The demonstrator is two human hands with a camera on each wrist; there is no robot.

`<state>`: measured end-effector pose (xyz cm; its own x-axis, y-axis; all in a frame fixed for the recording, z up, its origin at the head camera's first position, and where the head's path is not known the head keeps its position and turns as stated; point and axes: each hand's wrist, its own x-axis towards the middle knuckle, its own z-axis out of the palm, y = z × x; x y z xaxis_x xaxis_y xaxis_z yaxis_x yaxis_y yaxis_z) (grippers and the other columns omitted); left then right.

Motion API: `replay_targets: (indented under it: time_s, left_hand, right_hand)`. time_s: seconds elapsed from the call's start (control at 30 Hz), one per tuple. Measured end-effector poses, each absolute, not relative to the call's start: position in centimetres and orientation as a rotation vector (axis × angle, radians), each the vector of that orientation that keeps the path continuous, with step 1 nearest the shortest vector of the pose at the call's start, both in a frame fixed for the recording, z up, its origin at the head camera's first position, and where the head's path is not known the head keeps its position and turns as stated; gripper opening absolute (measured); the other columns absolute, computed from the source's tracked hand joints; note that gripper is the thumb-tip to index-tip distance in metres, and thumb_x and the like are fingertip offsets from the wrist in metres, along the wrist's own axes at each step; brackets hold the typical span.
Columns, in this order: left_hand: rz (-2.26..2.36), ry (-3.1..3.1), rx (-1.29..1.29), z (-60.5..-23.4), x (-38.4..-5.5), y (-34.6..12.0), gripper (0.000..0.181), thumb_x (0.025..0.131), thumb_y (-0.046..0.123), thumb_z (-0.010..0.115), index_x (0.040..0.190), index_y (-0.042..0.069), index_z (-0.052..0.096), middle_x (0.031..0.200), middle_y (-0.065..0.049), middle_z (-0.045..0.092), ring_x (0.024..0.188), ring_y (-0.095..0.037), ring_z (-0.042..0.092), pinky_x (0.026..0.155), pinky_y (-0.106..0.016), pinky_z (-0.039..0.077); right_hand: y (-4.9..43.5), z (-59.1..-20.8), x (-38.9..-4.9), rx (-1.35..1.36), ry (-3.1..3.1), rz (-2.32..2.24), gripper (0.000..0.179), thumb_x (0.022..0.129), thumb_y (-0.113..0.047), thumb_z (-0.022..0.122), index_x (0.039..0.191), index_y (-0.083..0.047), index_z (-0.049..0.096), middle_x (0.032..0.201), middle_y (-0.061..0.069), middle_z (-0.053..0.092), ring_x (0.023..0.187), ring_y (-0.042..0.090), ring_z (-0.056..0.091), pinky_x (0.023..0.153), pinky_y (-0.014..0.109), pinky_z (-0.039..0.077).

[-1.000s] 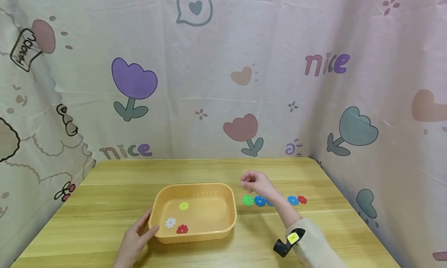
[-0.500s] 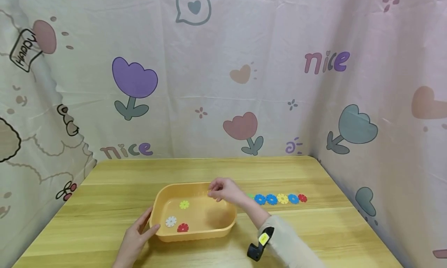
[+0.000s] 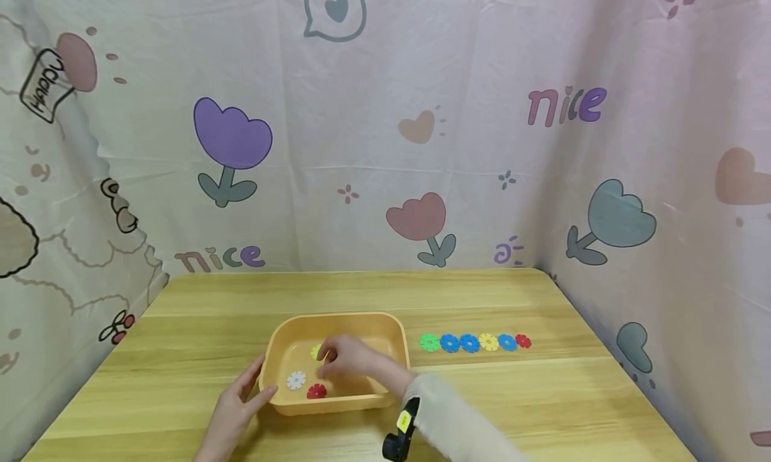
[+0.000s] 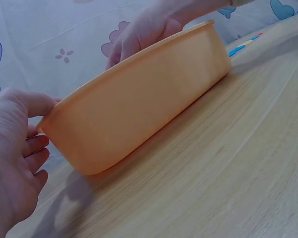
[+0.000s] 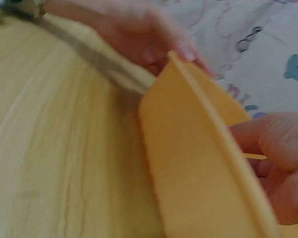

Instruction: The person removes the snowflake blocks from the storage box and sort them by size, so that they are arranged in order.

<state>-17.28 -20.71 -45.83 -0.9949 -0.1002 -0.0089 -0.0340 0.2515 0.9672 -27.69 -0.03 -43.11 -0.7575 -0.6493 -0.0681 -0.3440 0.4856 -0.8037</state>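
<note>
At its left end, a yellow-orange plastic basin (image 3: 283, 406) is gripped by my left hand (image 3: 231, 405), thumb over the rim and fingers along the outer wall. My right hand (image 3: 349, 356) is down inside the basin, fingers bent and pointing left, with nothing seen in its grasp. Close to its fingertips lies a yellow snowflake disc (image 3: 315, 351), partly covered by the hand. A white snowflake disc (image 3: 296, 380) and a red snowflake disc (image 3: 316, 391) lie on the basin floor nearby. In the right wrist view, the front wall hides the fingertips.
Right of the basin runs a row of snowflake discs on the wooden table (image 3: 542, 408): a green disc (image 3: 430, 343), several blue ones, a yellow disc (image 3: 488, 342) and a red disc (image 3: 523, 341). A patterned curtain (image 3: 337, 134) stands behind the table.
My right hand has moved left from above the green disc, over the basin's right part, and down into the basin near the yellow disc. My left hand has kept its grip.
</note>
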Motion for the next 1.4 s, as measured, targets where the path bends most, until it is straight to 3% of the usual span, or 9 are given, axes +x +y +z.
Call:
replay_targets:
  time_s: [0.17,0.3,0.37,0.43,0.57,0.97,1.07,1.2,1.4]
  left_hand:
    - [-1.879,-2.445,0.130,-45.9,-17.4,-20.7,0.071,0.089,0.018,0.063,0.144,-0.004,0.024,0.149,-0.022,0.021,0.135,-0.042,0.017,0.106,-0.049,0.020]
    - [-1.858,-2.457,0.128,-46.0,-17.4,-20.8,0.070,0.089,0.019,0.063,0.144,-0.003,0.025,0.149,-0.020,0.022,0.134,-0.040,0.019,0.104,-0.028,0.028]
    - [-1.849,-2.463,0.123,-46.0,-17.5,-20.8,0.070,0.089,0.020,0.063,0.144,-0.002,0.025,0.149,-0.020,0.022,0.134,-0.040,0.020,0.101,-0.023,0.028]
    - [-1.856,-2.460,0.116,-45.9,-17.5,-20.8,0.070,0.089,0.020,0.063,0.144,-0.002,0.024,0.149,-0.020,0.021,0.135,-0.040,0.019,0.103,-0.027,0.028]
    - [-1.891,-2.442,0.102,-45.9,-17.7,-20.8,0.071,0.090,0.019,0.062,0.145,-0.003,0.022,0.150,-0.022,0.018,0.135,-0.042,0.016,0.106,-0.050,0.019]
    - [-1.870,-2.449,0.100,-46.0,-18.0,-20.7,0.071,0.089,0.019,0.063,0.144,-0.003,0.023,0.150,-0.022,0.018,0.135,-0.041,0.018,0.105,-0.047,0.020]
    - [-1.869,-2.442,0.094,-46.1,-17.9,-20.8,0.071,0.089,0.018,0.062,0.144,-0.003,0.024,0.150,-0.022,0.018,0.134,-0.041,0.018,0.105,-0.031,0.026]
    - [-1.849,-2.429,0.078,-46.3,-17.6,-20.9,0.068,0.089,0.016,0.062,0.143,-0.005,0.026,0.148,-0.024,0.020,0.133,-0.042,0.020,0.092,-0.008,0.028]
    - [-1.827,-2.437,0.083,-46.5,-17.4,-20.9,0.068,0.089,0.018,0.063,0.142,-0.004,0.028,0.148,-0.024,0.022,0.133,-0.042,0.022,0.089,-0.005,0.028]
  right_hand:
    - [-0.7,-44.2,-27.3,-0.896,2.457,-0.949,0.019,0.074,-0.009,0.078,0.088,-0.005,0.065,0.072,-0.006,0.057,0.065,0.001,0.048,0.062,0.013,0.042]
    - [-0.9,-44.5,-27.2,-0.932,2.478,-0.875,0.019,0.074,-0.010,0.078,0.087,-0.008,0.065,0.072,-0.006,0.055,0.065,0.002,0.047,0.061,0.013,0.042]
    - [-1.0,-44.5,-27.2,-0.960,2.494,-0.829,0.020,0.073,-0.012,0.079,0.087,-0.009,0.064,0.071,-0.008,0.054,0.064,0.002,0.047,0.060,0.013,0.042]
    - [-1.1,-44.7,-27.3,-1.006,2.508,-0.773,0.021,0.073,-0.013,0.079,0.087,-0.010,0.064,0.071,-0.009,0.052,0.064,0.001,0.045,0.060,0.012,0.041]
    - [-1.3,-44.8,-27.4,-1.107,2.538,-0.644,0.022,0.075,-0.015,0.079,0.090,-0.010,0.063,0.072,-0.009,0.051,0.064,0.000,0.045,0.061,0.011,0.040]
    - [-1.1,-44.6,-27.3,-1.109,2.615,-0.590,0.021,0.074,-0.015,0.079,0.081,-0.013,0.059,0.069,-0.010,0.049,0.061,0.001,0.043,0.056,0.012,0.038]
    - [-1.0,-44.5,-27.2,-1.092,2.625,-0.646,0.023,0.074,-0.009,0.077,0.081,-0.013,0.056,0.070,-0.009,0.050,0.062,0.002,0.044,0.057,0.012,0.038]
    - [-0.7,-44.5,-27.2,-1.085,2.639,-0.685,0.019,0.077,-0.004,0.073,0.082,-0.013,0.056,0.070,-0.008,0.052,0.064,0.002,0.045,0.060,0.012,0.039]
    - [0.1,-44.3,-27.4,-0.986,2.532,-0.903,0.015,0.081,0.002,0.066,0.081,-0.009,0.055,0.068,-0.006,0.051,0.057,0.003,0.048,0.052,0.013,0.044]
